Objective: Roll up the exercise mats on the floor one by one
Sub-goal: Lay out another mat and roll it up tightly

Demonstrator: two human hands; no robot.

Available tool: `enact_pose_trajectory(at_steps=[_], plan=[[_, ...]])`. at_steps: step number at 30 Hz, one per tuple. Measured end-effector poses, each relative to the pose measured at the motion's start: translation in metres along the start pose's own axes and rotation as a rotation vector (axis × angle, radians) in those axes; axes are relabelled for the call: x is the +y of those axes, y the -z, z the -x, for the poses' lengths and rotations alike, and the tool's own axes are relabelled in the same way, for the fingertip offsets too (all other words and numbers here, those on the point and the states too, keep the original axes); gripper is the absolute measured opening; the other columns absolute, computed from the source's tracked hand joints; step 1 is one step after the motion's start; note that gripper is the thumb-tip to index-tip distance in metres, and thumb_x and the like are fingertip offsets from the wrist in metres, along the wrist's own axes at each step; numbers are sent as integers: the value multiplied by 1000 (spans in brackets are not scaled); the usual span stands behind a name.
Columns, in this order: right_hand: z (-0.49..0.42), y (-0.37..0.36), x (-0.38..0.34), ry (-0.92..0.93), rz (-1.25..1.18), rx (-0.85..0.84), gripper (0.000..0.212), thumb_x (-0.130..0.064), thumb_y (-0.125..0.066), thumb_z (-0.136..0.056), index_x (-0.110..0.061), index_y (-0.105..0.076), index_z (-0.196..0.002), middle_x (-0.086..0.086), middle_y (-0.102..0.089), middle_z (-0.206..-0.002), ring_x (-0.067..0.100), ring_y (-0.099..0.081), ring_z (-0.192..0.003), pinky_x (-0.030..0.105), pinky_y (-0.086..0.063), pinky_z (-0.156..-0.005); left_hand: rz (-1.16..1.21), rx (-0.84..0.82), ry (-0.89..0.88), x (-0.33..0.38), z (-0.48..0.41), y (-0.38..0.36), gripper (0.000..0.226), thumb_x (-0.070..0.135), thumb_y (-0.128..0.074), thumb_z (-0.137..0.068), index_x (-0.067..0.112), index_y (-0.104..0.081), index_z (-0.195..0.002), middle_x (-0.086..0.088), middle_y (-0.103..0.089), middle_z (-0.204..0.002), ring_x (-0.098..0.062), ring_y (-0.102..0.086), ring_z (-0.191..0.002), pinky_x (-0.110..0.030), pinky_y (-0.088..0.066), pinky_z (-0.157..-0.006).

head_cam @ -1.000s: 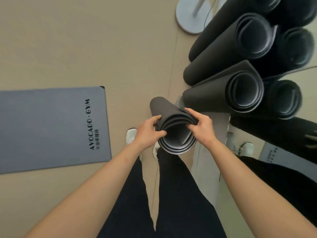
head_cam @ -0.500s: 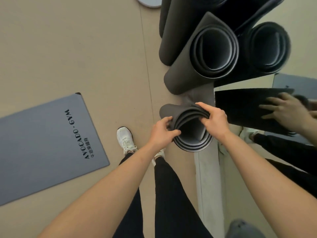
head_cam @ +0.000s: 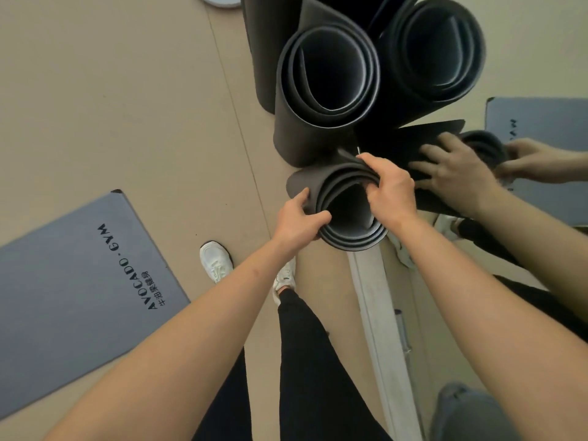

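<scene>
Right now both of my hands are clamped on the top end of a dark rolled exercise mat, which stands upright in front of my legs. My left hand grips the near-left side of the rim, with the thumb hooked over the edge into the opening and the fingers wrapped round the outer wall. My right hand grips the far-right side, its fingers curled over the layered edge and pinching the turns together. The coil is loose, showing several grey-edged layers around a hollow core. I cannot tell whether its lower end touches the floor.

Just beyond it a second rolled mat stands on end, its open spiral facing up at me. To the right of that is another dark roll; I cannot tell whether it is real or a reflection. A mirror runs along my right, and it shows a copy of my hands on the roll. Its pale frame strip runs along the floor beside my right leg.

Below my arms are my black trousers and white sneakers. On the tan floor to the left, well apart from the roll, lies a flat grey mat printed "AVOCADO · GYM". At the far edge a round grey base peeks in.
</scene>
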State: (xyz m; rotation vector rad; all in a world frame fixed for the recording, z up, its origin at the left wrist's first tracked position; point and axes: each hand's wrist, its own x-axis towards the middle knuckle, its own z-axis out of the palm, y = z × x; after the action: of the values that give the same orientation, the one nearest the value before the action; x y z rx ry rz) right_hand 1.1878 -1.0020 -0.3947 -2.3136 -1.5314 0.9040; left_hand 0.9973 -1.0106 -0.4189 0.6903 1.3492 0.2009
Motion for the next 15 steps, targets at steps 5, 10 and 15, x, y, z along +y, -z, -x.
enact_pose_trajectory(at_steps=[5,10,15], plan=[[-5,7,-10,26,66,228,53,-1,-60,-95,-11,-53,-146,10,-54,-144,24,-49,-134,29,-35,-112,26,58,-78,33,-25,0,86,30,-80,-77,21,-44,-155,-12,-70,-123,-24,-74,-95,-30,-60,-66],[28,6,-10,1,96,303,52,-1,-64,-91,-11,-58,-141,9,-55,-145,23,-48,-137,24,-31,-111,27,15,-77,46,-32,6,73,24,-76,-94,20,-39,-157,-7,-68,-128,-16,-71,-97,-18,-57,-62],[79,-11,4,-165,12,221,50,-15,-69,-93,-15,-57,-141,6,-46,-154,24,-42,-142,29,-30,-114,13,38,-47,37,-31,8,83,44,-81,-86,19,-41,-154,-3,-63,-137,-19,-67,-115,-37,-62,-89]])
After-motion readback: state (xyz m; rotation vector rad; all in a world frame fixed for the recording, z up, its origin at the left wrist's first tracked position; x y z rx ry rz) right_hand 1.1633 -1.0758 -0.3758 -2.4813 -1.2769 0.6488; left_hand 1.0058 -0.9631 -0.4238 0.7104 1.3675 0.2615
